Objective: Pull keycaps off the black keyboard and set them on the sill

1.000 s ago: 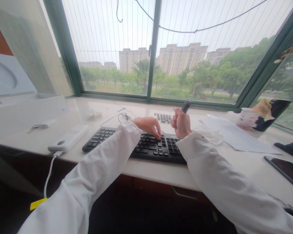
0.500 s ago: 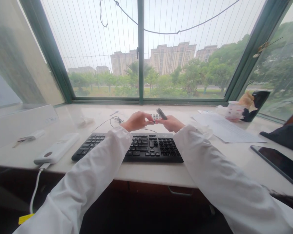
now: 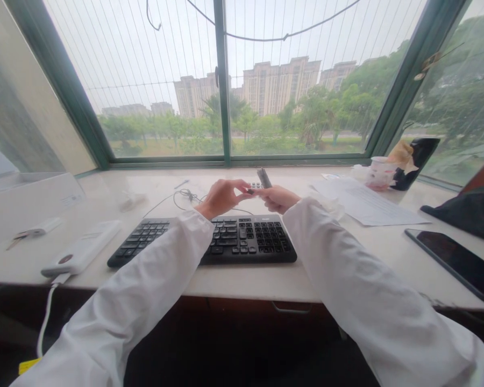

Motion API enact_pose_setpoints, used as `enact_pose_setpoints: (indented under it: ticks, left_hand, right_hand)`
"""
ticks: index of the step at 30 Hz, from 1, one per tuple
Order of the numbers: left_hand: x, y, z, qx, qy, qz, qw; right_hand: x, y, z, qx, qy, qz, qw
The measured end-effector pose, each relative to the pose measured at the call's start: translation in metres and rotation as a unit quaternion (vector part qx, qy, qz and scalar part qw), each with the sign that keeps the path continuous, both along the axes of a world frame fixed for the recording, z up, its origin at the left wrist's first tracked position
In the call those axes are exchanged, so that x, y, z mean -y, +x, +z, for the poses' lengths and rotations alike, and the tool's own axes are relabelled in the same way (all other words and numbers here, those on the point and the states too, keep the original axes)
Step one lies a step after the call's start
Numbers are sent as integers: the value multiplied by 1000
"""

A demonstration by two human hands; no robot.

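Note:
Above the back edge of a black keyboard [image 3: 226,257], my two hands meet fingertip to fingertip. My left hand [image 3: 221,198] pinches a small black piece [image 3: 250,191], which looks like a keycap. My right hand [image 3: 280,199] is closed around a grey brush [image 3: 263,177], its bristly end pointing up and away from me; the fingers hide its lower part. Just behind the fingertips lie several small pale pieces [image 3: 257,185], partly covered by the hands. At the keyboard's right end, the number block [image 3: 271,239] shows square sockets that look bare of caps.
A coiled black cable [image 3: 189,196] lies behind the keyboard. To the left are a white power bank [image 3: 83,250] with a cable and a key [image 3: 20,235]. On the right are paper sheets [image 3: 367,201], a cup [image 3: 381,171] and a phone [image 3: 455,260]. A window frame [image 3: 226,159] borders the back.
The view has shifted slightly, so the desk sits a little further left and higher. The small black piece shows more plainly between my left fingertips, and the brush stays in my right hand.

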State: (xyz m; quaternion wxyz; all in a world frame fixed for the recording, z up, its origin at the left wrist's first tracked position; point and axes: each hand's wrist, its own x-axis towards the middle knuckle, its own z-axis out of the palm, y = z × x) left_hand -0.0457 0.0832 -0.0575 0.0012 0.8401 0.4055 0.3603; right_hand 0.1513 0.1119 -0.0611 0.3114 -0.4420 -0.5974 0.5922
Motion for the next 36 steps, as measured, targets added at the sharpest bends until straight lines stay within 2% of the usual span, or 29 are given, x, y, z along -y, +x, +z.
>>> enact_pose_setpoints:
  ticks: [4, 12, 15, 18, 22, 26, 30, 36]
  left_hand:
    - [4, 4, -2, 24, 45, 24, 998]
    - [1, 4, -3, 15, 50, 45, 998]
    - [-5, -5, -2, -4, 54, 81, 995]
    - [-16, -20, -3, -43, 22, 118, 992]
    - [-39, -40, -3, -102, -34, 154, 982]
    - [-71, -42, 6, -179, -71, 157, 969]
    - [-108, -27, 12, -230, -124, 173, 950]
    - [-157, -8, 0, -254, -139, 193, 937]
  right_hand:
    - [2, -1, 3, -35, -39, 10, 999]
    - [-2, 2, 1, -30, -27, 19, 999]
    - [-3, 3, 2, -76, -15, -22, 997]
    - [-7, 5, 1, -161, 13, -108, 981]
    - [-14, 8, -1, -264, 7, -221, 939]
    - [-17, 11, 1, -343, -30, -282, 896]
    - [-18, 12, 2, -358, -41, -310, 880]
    - [-19, 10, -3, -361, -33, -342, 867]
